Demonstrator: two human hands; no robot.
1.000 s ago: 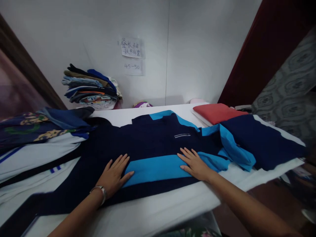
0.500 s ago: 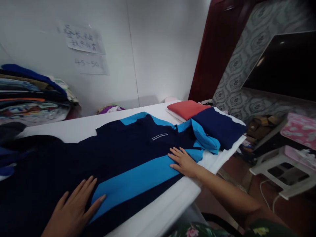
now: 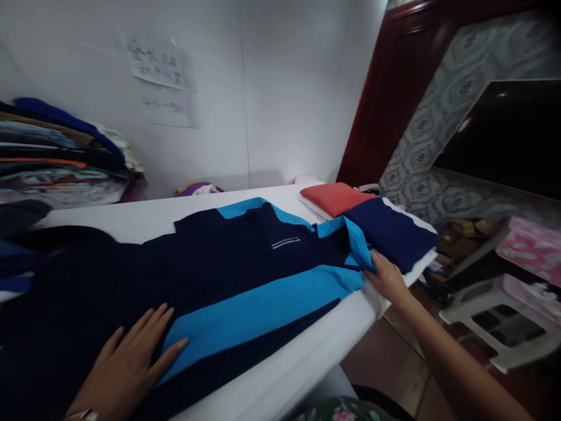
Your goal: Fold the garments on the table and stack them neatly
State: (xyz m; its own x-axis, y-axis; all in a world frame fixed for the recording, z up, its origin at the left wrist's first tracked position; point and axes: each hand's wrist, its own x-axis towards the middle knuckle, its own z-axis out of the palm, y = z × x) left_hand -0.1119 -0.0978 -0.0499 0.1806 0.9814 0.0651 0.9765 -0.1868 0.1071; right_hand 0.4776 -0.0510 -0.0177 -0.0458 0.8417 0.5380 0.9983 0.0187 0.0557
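My left hand (image 3: pixel 131 359) lies open and flat on the navy and blue shirt (image 3: pixel 228 275), pinning it to the white table (image 3: pixel 280 374). My right hand (image 3: pixel 385 278) pinches its blue sleeve (image 3: pixel 357 245) beside the folded navy garment (image 3: pixel 390 231), fabric taut.

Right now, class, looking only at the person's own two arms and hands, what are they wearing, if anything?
Both forearms are bare, with no sleeves in view. The left hand has a silvery metal band at the wrist, just visible at the bottom edge, probably a watch or bracelet. The right hand shows no ring, band or glove. Fingernails look plain, though blur hides fine detail.
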